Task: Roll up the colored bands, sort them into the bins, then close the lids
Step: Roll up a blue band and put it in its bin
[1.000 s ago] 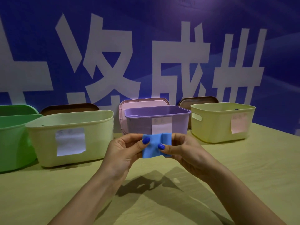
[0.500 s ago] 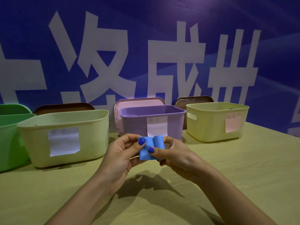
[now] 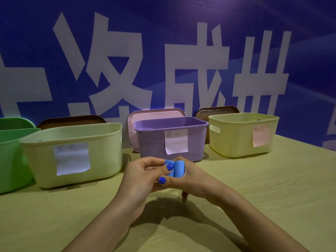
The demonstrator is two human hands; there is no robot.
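Both your hands pinch the blue band (image 3: 177,168), its rolls standing upright; left hand (image 3: 145,176) and right hand (image 3: 195,179) curl closed around it.

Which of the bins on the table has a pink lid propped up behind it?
The purple bin, in the middle directly beyond the hands. A pink lid leans behind it, while the pale yellow bins on either side have brown lids behind them.

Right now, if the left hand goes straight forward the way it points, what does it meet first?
Probably the purple bin. The left hand holds the blue band together with the right hand, just before that bin's front wall; depth is unclear.
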